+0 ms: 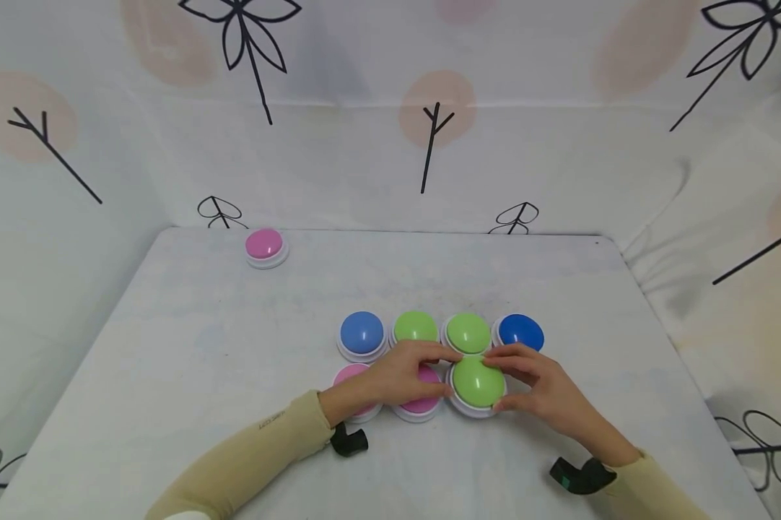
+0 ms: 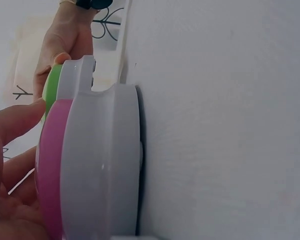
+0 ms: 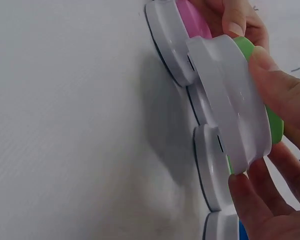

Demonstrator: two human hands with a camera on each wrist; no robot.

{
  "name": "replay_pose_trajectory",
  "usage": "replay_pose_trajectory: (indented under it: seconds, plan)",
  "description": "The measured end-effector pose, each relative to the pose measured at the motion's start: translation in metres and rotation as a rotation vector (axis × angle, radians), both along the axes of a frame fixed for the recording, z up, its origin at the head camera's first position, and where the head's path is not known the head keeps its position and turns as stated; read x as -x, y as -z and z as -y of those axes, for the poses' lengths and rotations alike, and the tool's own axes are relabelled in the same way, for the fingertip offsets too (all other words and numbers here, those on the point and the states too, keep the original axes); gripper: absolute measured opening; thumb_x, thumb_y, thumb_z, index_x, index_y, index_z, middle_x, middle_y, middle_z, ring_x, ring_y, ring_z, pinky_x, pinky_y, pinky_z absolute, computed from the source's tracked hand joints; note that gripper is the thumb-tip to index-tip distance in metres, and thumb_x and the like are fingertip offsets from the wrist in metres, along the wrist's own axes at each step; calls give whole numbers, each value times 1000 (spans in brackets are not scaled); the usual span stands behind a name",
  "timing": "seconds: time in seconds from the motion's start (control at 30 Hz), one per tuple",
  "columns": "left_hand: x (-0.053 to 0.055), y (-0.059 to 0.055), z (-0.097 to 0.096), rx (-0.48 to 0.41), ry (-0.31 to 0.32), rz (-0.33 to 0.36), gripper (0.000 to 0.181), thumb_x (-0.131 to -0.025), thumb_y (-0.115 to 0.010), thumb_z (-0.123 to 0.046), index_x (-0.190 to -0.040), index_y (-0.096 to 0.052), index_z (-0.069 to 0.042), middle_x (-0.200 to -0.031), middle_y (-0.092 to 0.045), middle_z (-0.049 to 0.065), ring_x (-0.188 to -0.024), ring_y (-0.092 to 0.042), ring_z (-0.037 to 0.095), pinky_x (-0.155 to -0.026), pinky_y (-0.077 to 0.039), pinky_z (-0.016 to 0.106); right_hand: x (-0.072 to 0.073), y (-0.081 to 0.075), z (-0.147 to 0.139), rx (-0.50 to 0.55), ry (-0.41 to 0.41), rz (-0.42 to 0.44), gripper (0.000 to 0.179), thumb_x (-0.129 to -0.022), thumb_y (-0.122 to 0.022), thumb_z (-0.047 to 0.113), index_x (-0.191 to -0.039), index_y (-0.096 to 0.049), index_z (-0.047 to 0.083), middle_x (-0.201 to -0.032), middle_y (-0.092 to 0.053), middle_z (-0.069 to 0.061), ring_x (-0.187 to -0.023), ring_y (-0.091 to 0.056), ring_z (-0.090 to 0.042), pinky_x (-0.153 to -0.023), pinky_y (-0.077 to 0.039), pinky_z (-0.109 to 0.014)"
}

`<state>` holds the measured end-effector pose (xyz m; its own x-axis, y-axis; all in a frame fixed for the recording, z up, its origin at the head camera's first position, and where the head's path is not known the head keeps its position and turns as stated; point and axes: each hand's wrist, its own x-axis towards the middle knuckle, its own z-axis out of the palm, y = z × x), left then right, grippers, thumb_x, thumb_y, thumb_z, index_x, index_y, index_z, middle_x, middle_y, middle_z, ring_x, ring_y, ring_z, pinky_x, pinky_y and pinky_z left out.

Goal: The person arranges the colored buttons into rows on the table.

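Observation:
Both hands hold a green-domed push button (image 1: 478, 383) with a white base, raised and tilted over the table in the right wrist view. My right hand (image 1: 543, 386) grips its right side, thumb near the front rim and fingers at the back. At its left edge are the thumb and fingers of my left hand (image 1: 400, 372). Beneath that hand sits a pink button (image 1: 423, 408), partly covered, beside another pink button (image 1: 351, 372). The back row has a light blue button (image 1: 361, 332), two green buttons (image 1: 416, 326) (image 1: 468, 334) and a dark blue button (image 1: 522, 331).
One more pink button (image 1: 264, 244) stands apart near the far left edge of the white table (image 1: 169, 361). Patterned cloth (image 1: 338, 159) hangs behind and along the sides. Black wrist mounts (image 1: 582, 477) sit at both wrists.

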<state>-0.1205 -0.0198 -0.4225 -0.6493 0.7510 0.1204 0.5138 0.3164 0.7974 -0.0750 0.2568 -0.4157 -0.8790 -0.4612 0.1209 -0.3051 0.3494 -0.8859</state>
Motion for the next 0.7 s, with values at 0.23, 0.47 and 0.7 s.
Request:
replay_pose_trajectory:
  seconds: [0.23,0.47,0.7]
  plan:
    - [1,-2,0,43,23,-55,46,-87,-79,-21,-130,-66,-11,-129,-66,0,-121,-55,4,-101,-41,18,0,7,0,-5,10,26,58,-72,-88,8,-125,-64,5,-126,-58,-11,-117,-58,-4,-98,-44,-18]
    - [0,-4,-2,75,37,-76,44,-89,-77,-19,-130,-66,-9,-128,-66,2,-121,-56,7,-103,-41,19,1,13,0,-89,4,-35,56,-73,-90,15,-124,-68,9,-125,-60,-6,-116,-56,-3,-97,-43,-15]
    - [-1,-4,-2,90,22,-78,42,-91,-75,-22,-130,-66,-11,-126,-67,0,-118,-58,5,-99,-43,18,1,14,-2,-146,-50,-106,55,-73,-90,20,-124,-69,10,-126,-62,-5,-118,-53,-5,-97,-42,-13]
